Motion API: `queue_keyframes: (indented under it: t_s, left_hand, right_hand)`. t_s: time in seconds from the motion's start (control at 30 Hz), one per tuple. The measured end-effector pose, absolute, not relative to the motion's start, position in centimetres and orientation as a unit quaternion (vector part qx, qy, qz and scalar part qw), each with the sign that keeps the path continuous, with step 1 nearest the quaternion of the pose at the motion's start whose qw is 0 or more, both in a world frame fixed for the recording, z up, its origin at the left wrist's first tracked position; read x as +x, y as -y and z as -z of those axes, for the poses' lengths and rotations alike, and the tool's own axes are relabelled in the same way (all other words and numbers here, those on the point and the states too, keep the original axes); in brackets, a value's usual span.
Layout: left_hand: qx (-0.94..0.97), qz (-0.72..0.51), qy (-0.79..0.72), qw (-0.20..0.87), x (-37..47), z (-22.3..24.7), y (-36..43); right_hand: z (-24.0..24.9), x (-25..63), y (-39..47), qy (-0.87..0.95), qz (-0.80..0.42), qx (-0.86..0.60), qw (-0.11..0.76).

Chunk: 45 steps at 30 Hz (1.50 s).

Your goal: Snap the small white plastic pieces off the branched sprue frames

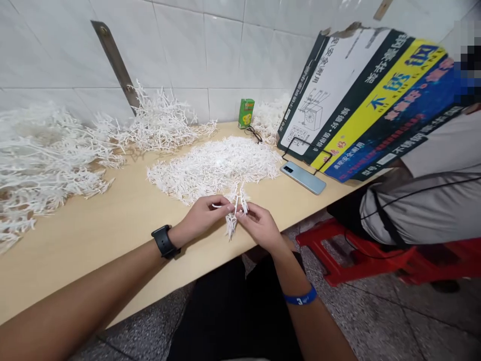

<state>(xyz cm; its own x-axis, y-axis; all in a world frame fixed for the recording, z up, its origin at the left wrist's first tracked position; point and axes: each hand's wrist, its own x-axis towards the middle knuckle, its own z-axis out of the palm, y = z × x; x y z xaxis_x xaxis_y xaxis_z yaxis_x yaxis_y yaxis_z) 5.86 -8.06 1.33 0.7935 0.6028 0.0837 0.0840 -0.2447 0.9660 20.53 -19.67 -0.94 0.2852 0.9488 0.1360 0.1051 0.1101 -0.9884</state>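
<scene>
Between my two hands, near the table's front edge, is a small branched white plastic piece (241,198). My left hand (205,214), with a black watch on its wrist, pinches a thin white strip of it. My right hand (262,225), with a blue wristband below it, is closed on the piece's other side. Several small loose white bits (230,228) lie on the table under my fingers. Just beyond them spreads a broad heap of small white plastic pieces (218,165). The exact shape of what my fingertips hold is partly hidden.
Tangled branched white plastic (41,155) covers the table's left, with another pile (158,120) by the tiled wall. A green box (246,113), black cable (254,134), grey phone (303,177) and large printed carton (368,105) stand right. A seated person (424,205) and red stools (330,250) are beyond.
</scene>
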Motion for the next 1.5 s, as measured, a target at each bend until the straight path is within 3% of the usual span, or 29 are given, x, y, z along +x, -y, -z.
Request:
queue_keyframes:
  t_s: [0.57,0.97,1.2,1.4,1.5]
  left_hand:
    - [0.715,-0.178,-0.287,0.612,4.6,-1.2,8.5]
    - [0.552,-0.274,-0.223,0.755,5.6,-0.7,8.3]
    - [0.553,-0.261,-0.188,0.769,6.1,-0.5,8.0]
    - [0.555,-0.339,-0.242,0.720,6.4,-0.3,8.0]
    - [0.581,-0.316,-0.258,0.705,5.1,-1.0,7.7]
  right_hand:
    - [-0.5,20.9,20.0,0.526,-0.374,-0.536,0.544]
    - [0.9,19.6,19.6,0.482,-0.228,-0.671,0.515]
    - [0.8,19.2,19.5,0.496,-0.220,-0.666,0.512]
    - [1.2,19.0,19.7,0.492,-0.219,-0.656,0.528]
    - [1.2,18.2,19.6,0.484,-0.215,-0.648,0.548]
